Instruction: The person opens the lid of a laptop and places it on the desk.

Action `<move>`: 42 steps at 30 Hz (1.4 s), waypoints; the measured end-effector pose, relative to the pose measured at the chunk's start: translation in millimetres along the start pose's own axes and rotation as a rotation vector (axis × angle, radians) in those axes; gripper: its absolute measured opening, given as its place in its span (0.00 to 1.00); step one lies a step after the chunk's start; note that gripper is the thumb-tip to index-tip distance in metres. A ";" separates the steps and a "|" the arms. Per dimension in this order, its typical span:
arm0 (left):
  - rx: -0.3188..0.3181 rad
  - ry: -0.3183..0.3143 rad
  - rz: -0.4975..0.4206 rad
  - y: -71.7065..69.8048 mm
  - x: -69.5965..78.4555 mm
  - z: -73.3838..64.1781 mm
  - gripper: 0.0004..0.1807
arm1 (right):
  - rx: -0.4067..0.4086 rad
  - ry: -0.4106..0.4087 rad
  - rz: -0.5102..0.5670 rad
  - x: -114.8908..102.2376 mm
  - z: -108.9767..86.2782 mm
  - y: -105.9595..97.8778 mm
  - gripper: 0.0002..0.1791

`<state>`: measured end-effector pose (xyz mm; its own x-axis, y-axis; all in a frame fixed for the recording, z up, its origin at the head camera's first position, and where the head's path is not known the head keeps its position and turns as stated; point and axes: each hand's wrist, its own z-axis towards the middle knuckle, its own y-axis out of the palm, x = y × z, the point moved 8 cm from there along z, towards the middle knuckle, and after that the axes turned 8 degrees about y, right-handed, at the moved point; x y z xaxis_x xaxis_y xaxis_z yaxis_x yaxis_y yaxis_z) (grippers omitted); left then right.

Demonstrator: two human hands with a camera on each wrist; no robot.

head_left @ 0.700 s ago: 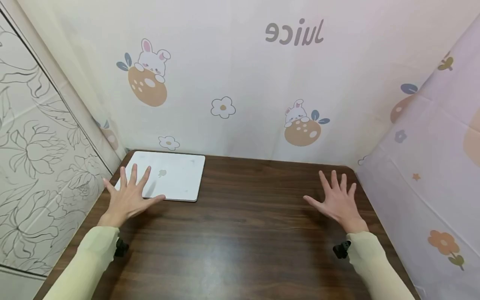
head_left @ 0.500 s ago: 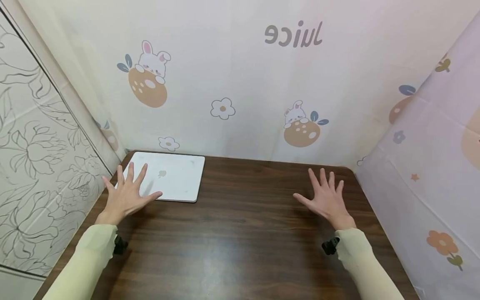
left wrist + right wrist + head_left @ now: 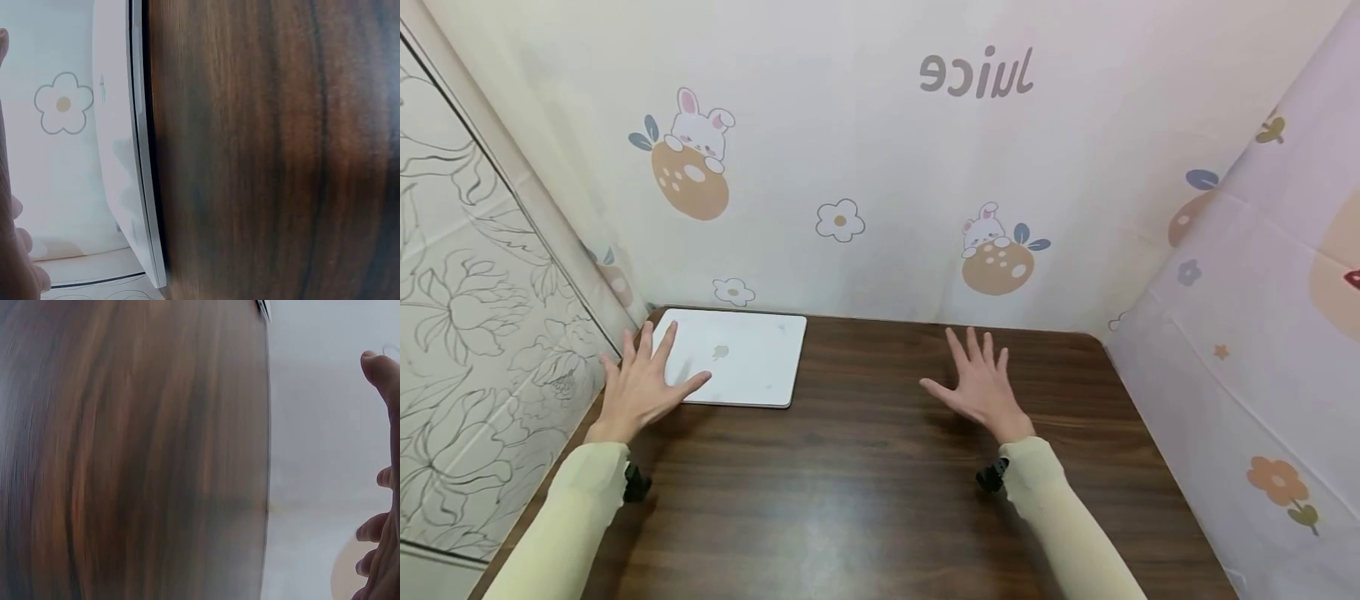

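Note:
A closed silver laptop (image 3: 752, 358) with an apple logo lies flat at the back left of the table. My left hand (image 3: 638, 387), fingers spread, is over the laptop's near left corner and overlaps it in the head view. In the left wrist view the laptop's thin edge (image 3: 147, 162) runs beside the dark wood, with fingertips (image 3: 24, 240) well off to the side. Holding nothing, my right hand (image 3: 981, 387) hovers above the table right of the middle, fingers and thumb spread. From the right wrist view, its thumb (image 3: 382, 372) stands away from the tabletop.
The dark brown wooden table (image 3: 850, 475) ends against a pale curtain (image 3: 895, 167) printed with rabbits and flowers. Another curtain (image 3: 1285, 333) hangs along the right edge. A white panel (image 3: 467, 333) with line-drawn flowers stands on the left.
My right hand has moved left across the table toward the middle, fingers still spread. My left hand has shifted slightly left. The laptop has stayed in place.

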<state>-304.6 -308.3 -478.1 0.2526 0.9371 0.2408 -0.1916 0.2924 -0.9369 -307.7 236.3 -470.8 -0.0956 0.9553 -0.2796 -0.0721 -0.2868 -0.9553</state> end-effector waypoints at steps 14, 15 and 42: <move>-0.011 -0.009 -0.036 1.2 -15.8 21.5 0.61 | -0.069 -0.074 0.095 -77.3 17.1 44.5 0.59; -0.014 -0.014 -0.038 3.2 -17.4 22.6 0.61 | -0.073 -0.080 0.106 -83.7 18.2 47.2 0.58; -0.087 -0.101 -0.111 43.6 -47.5 17.2 0.61 | -0.303 -0.201 0.236 -209.5 33.0 112.7 0.55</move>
<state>-341.2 -336.8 -526.0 0.1699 0.9158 0.3640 -0.0839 0.3815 -0.9206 -328.5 1.4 -516.7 -0.2686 0.8247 -0.4978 0.2667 -0.4329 -0.8611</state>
